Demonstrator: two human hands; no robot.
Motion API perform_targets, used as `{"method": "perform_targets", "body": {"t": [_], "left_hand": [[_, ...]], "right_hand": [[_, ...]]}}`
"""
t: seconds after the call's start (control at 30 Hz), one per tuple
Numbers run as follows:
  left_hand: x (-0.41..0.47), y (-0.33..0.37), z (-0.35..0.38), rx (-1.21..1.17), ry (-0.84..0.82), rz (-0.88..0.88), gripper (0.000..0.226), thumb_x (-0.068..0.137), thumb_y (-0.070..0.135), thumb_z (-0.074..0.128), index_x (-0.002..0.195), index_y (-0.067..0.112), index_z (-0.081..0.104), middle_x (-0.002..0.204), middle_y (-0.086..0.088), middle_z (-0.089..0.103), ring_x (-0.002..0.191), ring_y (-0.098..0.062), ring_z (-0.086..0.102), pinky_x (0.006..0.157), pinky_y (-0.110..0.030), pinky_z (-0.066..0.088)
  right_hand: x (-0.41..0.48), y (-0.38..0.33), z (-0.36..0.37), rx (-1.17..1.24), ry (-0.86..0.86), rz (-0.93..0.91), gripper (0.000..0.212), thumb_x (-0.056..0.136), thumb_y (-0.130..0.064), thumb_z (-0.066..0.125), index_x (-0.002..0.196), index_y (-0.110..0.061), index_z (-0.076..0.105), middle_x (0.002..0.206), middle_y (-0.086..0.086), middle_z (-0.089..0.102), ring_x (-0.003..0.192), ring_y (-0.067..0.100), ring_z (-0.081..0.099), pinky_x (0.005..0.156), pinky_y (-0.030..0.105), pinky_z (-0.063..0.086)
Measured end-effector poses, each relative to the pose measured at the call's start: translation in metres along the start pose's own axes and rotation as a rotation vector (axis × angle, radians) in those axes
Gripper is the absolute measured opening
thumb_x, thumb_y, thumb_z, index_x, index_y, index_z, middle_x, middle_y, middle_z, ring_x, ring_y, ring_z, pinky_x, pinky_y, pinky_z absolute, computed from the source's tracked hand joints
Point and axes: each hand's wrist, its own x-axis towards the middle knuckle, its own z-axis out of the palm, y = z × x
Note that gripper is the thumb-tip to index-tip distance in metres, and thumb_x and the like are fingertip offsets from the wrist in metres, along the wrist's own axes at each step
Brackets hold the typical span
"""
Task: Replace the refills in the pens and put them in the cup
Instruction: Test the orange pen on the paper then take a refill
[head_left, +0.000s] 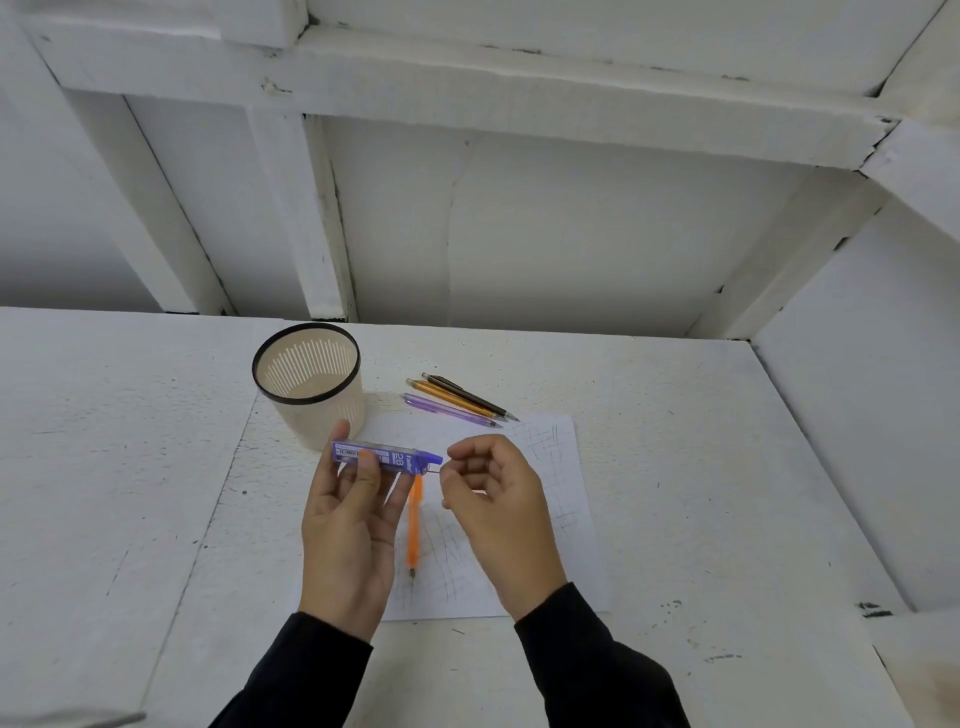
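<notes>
My left hand (348, 519) holds a blue transparent refill case (387, 457) sideways above the table, its open end pointing right. My right hand (498, 499) pinches a thin lead (435, 472) at the mouth of that case. Under the hands an orange pen (414, 525) lies on a scribbled sheet of paper (550, 467), tip toward me. A beige slotted cup with a black rim (311, 387) stands behind the left hand, with nothing visible inside. Three pens lie right of the cup: a purple one (449, 410), an orange-brown one (452, 399) and a dark one (470, 397).
The white table (130, 467) ends at a white wall on the right (857, 441). White beams and panels rise behind the table's far edge.
</notes>
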Motion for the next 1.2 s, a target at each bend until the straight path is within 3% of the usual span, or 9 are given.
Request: {"method": "perform_targets", "body": {"t": [0.27, 0.43, 0.6, 0.87, 1.1, 1.2], "left_hand": [[0.0019, 0.0009, -0.0003, -0.064, 0.046, -0.065, 0.053, 0.080, 0.019, 0.058, 0.133, 0.019, 0.052, 0.112, -0.007, 0.064, 0.105, -0.020, 0.064, 0.078, -0.027, 0.058], [0.0019, -0.0002, -0.0020, -0.063, 0.061, -0.072, 0.042, 0.090, 0.015, 0.053, 0.132, 0.021, 0.053, 0.114, -0.007, 0.064, 0.101, -0.019, 0.068, 0.077, -0.027, 0.058], [0.0016, -0.0002, -0.0009, -0.066, 0.075, -0.085, 0.041, 0.092, 0.014, 0.052, 0.132, 0.021, 0.053, 0.116, -0.008, 0.063, 0.103, -0.020, 0.067, 0.076, -0.027, 0.059], [0.0015, -0.0010, -0.0009, -0.073, 0.081, -0.102, 0.042, 0.089, 0.017, 0.054, 0.132, 0.022, 0.054, 0.118, -0.009, 0.064, 0.106, -0.022, 0.066, 0.079, -0.028, 0.058], [0.0014, 0.0010, -0.0016, -0.080, 0.064, -0.102, 0.054, 0.078, 0.021, 0.059, 0.132, 0.021, 0.053, 0.121, -0.011, 0.062, 0.112, -0.024, 0.063, 0.081, -0.028, 0.057], [0.0014, -0.0001, -0.0023, -0.089, 0.068, -0.106, 0.047, 0.085, 0.019, 0.057, 0.132, 0.021, 0.053, 0.124, -0.012, 0.061, 0.110, -0.024, 0.064, 0.079, -0.028, 0.058]], "right_hand": [[-0.0037, -0.0030, -0.0010, -0.165, 0.044, -0.141, 0.025, 0.085, -0.017, 0.068, 0.099, -0.030, 0.052, 0.090, -0.013, 0.066, 0.086, 0.003, 0.062, 0.069, 0.011, 0.051], [-0.0054, -0.0073, -0.0033, -0.334, 0.069, -0.182, 0.032, 0.085, -0.026, 0.068, 0.094, -0.042, 0.042, 0.094, -0.022, 0.061, 0.090, 0.002, 0.059, 0.068, 0.004, 0.044], [-0.0055, -0.0093, -0.0054, -0.456, 0.061, -0.229, 0.035, 0.086, -0.028, 0.066, 0.087, -0.048, 0.038, 0.106, -0.018, 0.059, 0.093, 0.003, 0.055, 0.076, 0.009, 0.040], [-0.0048, -0.0087, -0.0076, -0.490, 0.006, -0.214, 0.036, 0.087, -0.024, 0.065, 0.089, -0.046, 0.037, 0.103, -0.016, 0.059, 0.094, 0.003, 0.052, 0.070, 0.005, 0.036], [-0.0055, -0.0069, -0.0079, -0.481, -0.021, -0.219, 0.033, 0.086, -0.024, 0.066, 0.106, -0.036, 0.043, 0.102, -0.014, 0.060, 0.093, 0.002, 0.050, 0.070, 0.006, 0.038], [-0.0039, -0.0064, -0.0069, -0.497, -0.031, -0.233, 0.031, 0.087, -0.024, 0.065, 0.105, -0.036, 0.043, 0.101, -0.013, 0.061, 0.091, 0.003, 0.051, 0.071, 0.005, 0.039]]}}
